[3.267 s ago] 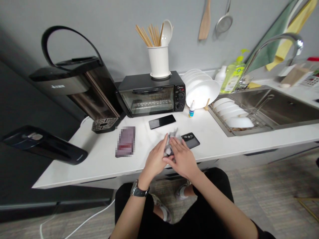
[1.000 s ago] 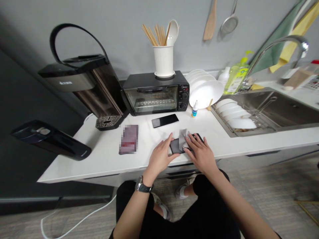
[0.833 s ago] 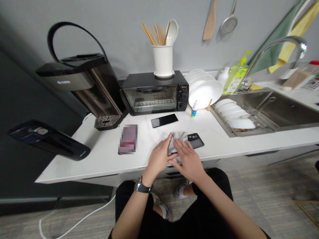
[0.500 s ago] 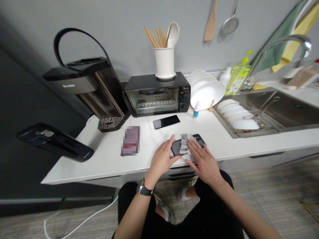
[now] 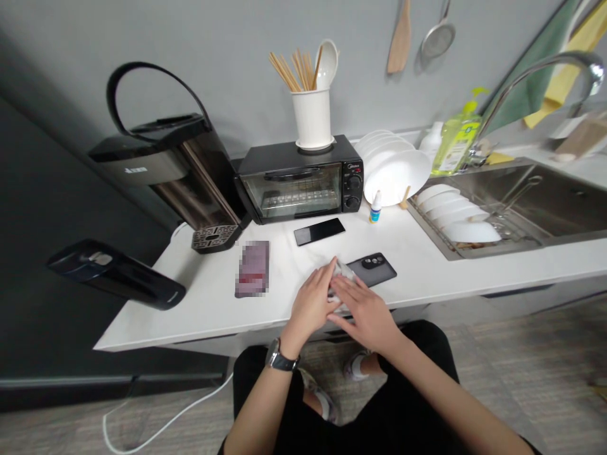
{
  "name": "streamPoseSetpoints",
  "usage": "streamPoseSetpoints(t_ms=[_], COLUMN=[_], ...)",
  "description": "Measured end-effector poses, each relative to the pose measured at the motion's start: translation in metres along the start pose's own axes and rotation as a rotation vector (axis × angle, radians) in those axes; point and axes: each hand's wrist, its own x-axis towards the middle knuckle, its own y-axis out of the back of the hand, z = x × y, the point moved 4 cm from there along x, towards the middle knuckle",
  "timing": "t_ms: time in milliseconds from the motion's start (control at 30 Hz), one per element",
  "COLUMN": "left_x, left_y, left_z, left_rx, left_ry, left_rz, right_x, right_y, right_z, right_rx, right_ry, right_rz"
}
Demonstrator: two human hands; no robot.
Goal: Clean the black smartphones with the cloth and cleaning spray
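Observation:
A dark grey smartphone (image 5: 383,274) lies back up near the counter's front edge, its camera bump at the right end. My left hand (image 5: 310,304) grips its left end, which is mostly covered by the hands. Pressed on that end by my right hand (image 5: 367,314) is a crumpled light grey cloth (image 5: 343,272), largely hidden under the fingers. The fingertips of both hands nearly meet. Behind them lies a second phone (image 5: 319,232), its black screen up. A small white bottle with a blue label (image 5: 375,208) stands to its right.
A blurred purple item (image 5: 255,268) lies on the white counter (image 5: 208,322). Around it are a toaster oven (image 5: 298,183), a drinks dispenser (image 5: 175,170), a leaning-looking dark flask (image 5: 118,275), upright plates (image 5: 396,177) and a sink (image 5: 564,202) with bowls in it.
My right hand has slid left along the phone with the cloth, uncovering the camera end. My left hand stays at the phone's left end. The view has shifted slightly.

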Motion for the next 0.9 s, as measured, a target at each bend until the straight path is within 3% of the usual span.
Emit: streamPoseSetpoints(t_ms=[167, 233, 300, 433, 500, 600, 700, 767, 833, 900], left_x=[-0.001, 0.0, 0.0, 0.0, -0.001, -0.003, -0.003, -0.001, 0.0, 0.0], left_y=[0.001, 0.002, 0.002, 0.001, 0.0, 0.001, 0.002, 0.002, 0.001, 0.001], left_z=[0.005, 0.005, 0.004, 0.002, 0.001, 0.002, 0.003, 0.003, 0.002, -0.001], left_rx=[0.017, 0.014, 0.002, -0.015, -0.003, 0.013, 0.013, 0.014, 0.008, -0.004], left_ry=[0.003, 0.004, 0.0, -0.015, -0.011, -0.009, -0.005, 0.001, 0.008, 0.012], left_rz=[0.023, 0.032, 0.034, 0.007, -0.002, 0.008, 0.028, 0.034, 0.035, 0.029], right_x=[-0.018, -0.019, -0.015, -0.002, -0.002, -0.009, -0.018, -0.021, -0.018, -0.012], right_y=[0.025, 0.029, 0.025, 0.002, -0.003, 0.007, 0.023, 0.028, 0.024, 0.013], right_z=[0.073, 0.083, 0.07, 0.007, -0.008, 0.017, 0.064, 0.077, 0.066, 0.036], right_rx=[-0.209, -0.235, -0.223, -0.054, 0.0, -0.061, -0.172, -0.217, -0.221, -0.175], right_ry=[-0.235, -0.319, -0.32, -0.076, 0.005, -0.034, -0.199, -0.305, -0.311, -0.191], right_rz=[0.116, 0.152, 0.158, 0.012, -0.035, 0.003, 0.101, 0.165, 0.184, 0.128])
